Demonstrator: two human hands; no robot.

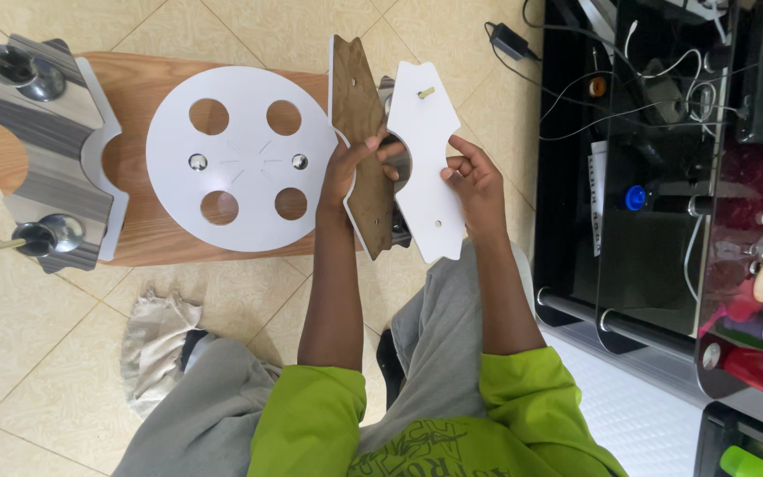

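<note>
My left hand (352, 166) grips a brown-backed shaped panel (362, 115), held upright on edge. My right hand (472, 175) holds a white shaped panel (426, 159) with a brass screw near its top (426, 91). The two panels stand side by side with a chrome part partly hidden between them. To their left a white round disc (240, 159) with several round holes and two chrome fittings lies on an oval wooden board (139, 88).
A grey-striped shaped panel (50, 150) with two chrome feet (33, 72) rests on the board's left end. A cloth (156, 340) lies on the tiled floor. A black glass stand (655, 177) with cables and clutter stands at the right.
</note>
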